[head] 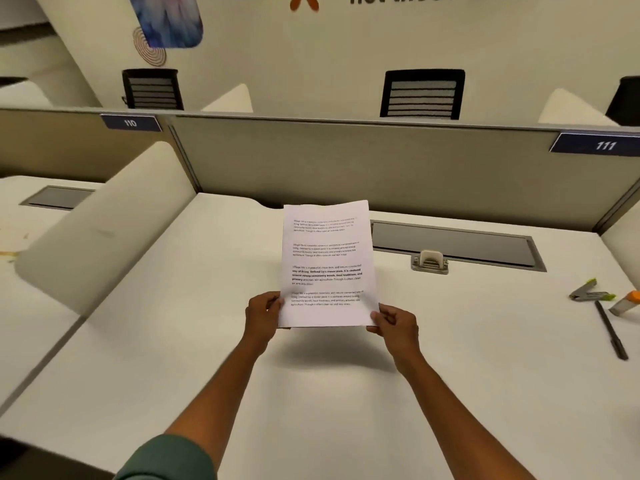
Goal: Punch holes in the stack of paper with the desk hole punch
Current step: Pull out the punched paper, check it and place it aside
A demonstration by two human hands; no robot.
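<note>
A stack of printed white paper is held up above the white desk, its text facing me. My left hand grips the lower left corner and my right hand pinches the lower right corner. The desk hole punch, metal with a white handle, stands on the desk to the right of the paper, by the grey cable tray. It is apart from both hands.
A grey cable tray lid lies behind the punch. At the far right are a staple remover, a black pen and an orange-capped item. A grey partition closes the back; a cream divider stands at the left.
</note>
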